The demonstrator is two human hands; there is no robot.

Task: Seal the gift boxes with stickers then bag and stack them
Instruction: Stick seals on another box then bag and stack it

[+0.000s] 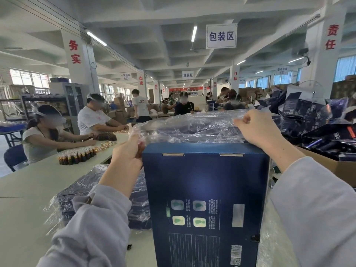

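Both hands are curled tight: the left hand (pixel 128 153) and right hand (pixel 254 128) each pinch an edge of the clear plastic bag (pixel 192 128), stretched just above the upright blue gift box (pixel 204 180). Left of the box, bagged boxes (pixel 77 193) lie stacked on the tabletop (pixel 28 189); right of it, a cardboard carton (pixel 339 170) crowds close.

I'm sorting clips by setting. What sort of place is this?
Likely a factory packing floor: a hanging sign reads packaging area, workers sit at a long table beside small brown bottles, and dark blue boxes are heaped at right.
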